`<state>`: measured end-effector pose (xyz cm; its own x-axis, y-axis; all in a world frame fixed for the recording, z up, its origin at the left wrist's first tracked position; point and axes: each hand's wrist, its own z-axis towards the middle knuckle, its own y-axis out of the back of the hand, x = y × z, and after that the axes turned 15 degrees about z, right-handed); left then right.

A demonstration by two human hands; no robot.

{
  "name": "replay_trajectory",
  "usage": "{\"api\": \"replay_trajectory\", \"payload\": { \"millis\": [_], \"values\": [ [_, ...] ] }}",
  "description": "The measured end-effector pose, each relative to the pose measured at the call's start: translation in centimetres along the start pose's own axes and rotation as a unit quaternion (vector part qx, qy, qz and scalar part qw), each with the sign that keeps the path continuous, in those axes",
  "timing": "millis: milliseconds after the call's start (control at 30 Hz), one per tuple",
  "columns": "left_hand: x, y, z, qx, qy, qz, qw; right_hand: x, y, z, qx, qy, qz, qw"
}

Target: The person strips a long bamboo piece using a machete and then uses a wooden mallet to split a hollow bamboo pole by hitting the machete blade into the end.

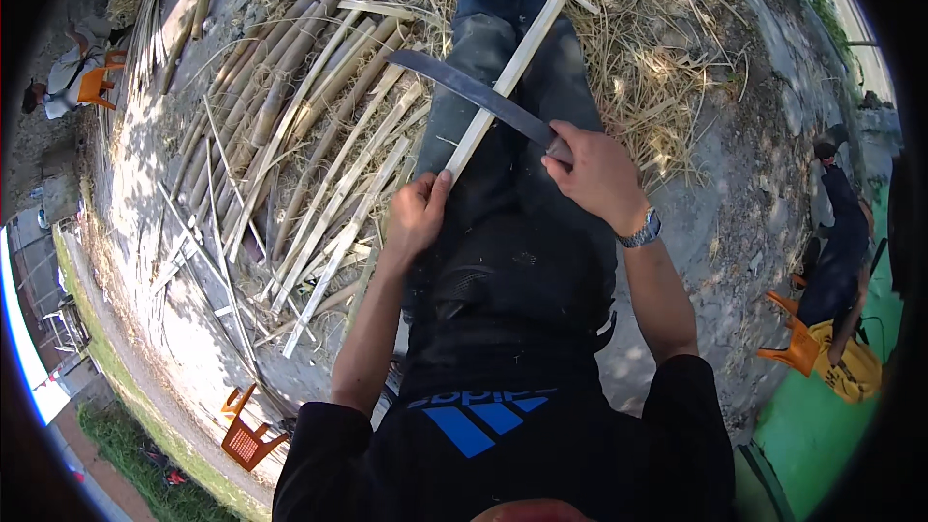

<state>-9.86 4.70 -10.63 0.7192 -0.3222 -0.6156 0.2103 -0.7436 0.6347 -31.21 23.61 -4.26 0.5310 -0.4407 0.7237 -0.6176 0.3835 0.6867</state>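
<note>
Both hands are clenched: the left hand [416,213] grips the long pale bamboo strip [512,68] lying across the lap, steadying it, while the right hand [594,174] holds the dark curved blade [474,92] angled against it.

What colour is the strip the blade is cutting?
Pale cream-yellow: the bamboo strip under the dark machete blade, clearest in the head view.

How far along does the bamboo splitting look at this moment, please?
Done: a pile of split strips lies at the person's left, shavings around. In hand: the left hand holds a pale strip while the right hand presses a long blade across it. Left: several uncut round poles.
</note>
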Motion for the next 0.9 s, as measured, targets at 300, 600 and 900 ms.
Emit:
{"api": "replay_trajectory", "payload": {
  "millis": [300,600,900],
  "values": [
    [0.7,3.1,-1.6,0.067,-0.029,-0.089,0.993,1.6,-2.5,-2.9,0.035,0.074,0.17,0.982],
    [-1.2,3.8,-1.5,0.129,0.077,-0.15,0.977,-2.3,-2.5,0.6,0.023,0.113,-0.016,0.993],
    [0.6,1.5,-1.1,0.049,0.022,-0.034,0.998,-1.9,-2.8,3.8,-0.099,0.043,0.1,0.989]
  ]
}}
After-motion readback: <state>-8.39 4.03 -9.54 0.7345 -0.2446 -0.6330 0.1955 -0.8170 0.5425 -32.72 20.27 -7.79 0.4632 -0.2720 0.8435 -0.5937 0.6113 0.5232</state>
